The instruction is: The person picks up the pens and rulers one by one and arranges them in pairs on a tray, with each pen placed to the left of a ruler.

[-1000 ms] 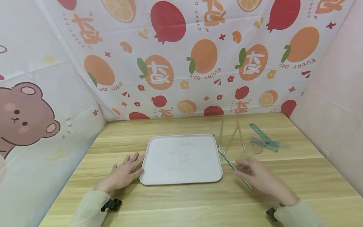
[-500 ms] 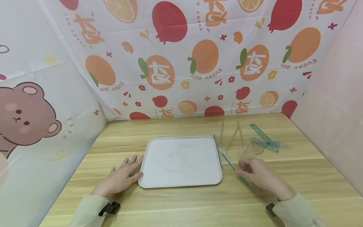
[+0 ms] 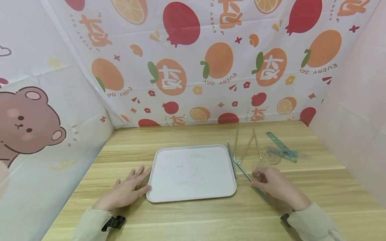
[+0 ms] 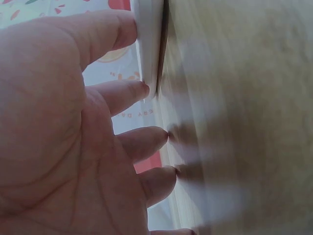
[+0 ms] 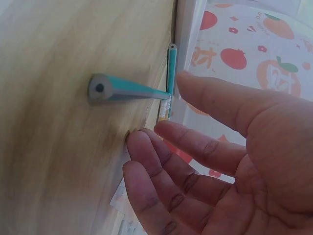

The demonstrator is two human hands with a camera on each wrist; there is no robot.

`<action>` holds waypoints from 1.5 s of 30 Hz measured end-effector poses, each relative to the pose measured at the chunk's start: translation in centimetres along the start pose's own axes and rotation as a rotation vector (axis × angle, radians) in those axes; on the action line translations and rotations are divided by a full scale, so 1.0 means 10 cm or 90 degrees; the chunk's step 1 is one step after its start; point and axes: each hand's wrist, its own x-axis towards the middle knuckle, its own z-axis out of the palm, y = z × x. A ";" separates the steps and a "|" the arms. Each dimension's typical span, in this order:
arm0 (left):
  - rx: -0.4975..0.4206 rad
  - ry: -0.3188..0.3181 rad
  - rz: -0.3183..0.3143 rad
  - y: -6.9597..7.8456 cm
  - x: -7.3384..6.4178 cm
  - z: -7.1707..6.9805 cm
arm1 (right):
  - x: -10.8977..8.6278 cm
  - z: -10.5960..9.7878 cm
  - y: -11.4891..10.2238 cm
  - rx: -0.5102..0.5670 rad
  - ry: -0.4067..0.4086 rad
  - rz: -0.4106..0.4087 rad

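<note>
A white rectangular tray [image 3: 191,174] lies flat on the wooden table. My left hand [image 3: 123,190] rests at its left edge with fingers spread; in the left wrist view the thumb and index finger touch the tray's rim [image 4: 149,44]. To the tray's right, my right hand [image 3: 272,184] hovers beside a green pencil [image 3: 251,181] lying aslant. In the right wrist view its fingers are loosely bent, with nothing between them, and the pencil's blunt end [image 5: 100,88] points toward the camera. A second green pencil [image 3: 231,159] lies along the tray's right edge.
Behind the right hand lie several thin tan sticks [image 3: 246,149] with white ends. Farther right are a green ruler [image 3: 277,141] and a clear protractor [image 3: 274,160], partly overlapping. A fruit-print cloth [image 3: 193,67] hangs along the table's back edge.
The tray has slid slightly toward me and left, with my left hand moving along at its edge. More of the pencil beside the tray shows now. My right hand has barely moved.
</note>
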 end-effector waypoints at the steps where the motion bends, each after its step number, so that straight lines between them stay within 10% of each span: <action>1: -0.003 -0.001 0.000 0.00 0.00 0.00 | 0.00 0.00 0.00 0.002 0.000 0.004; 45: -0.041 -0.019 0.048 -0.10 -0.10 -0.04 | 0.11 0.08 -0.01 0.089 -0.048 -0.002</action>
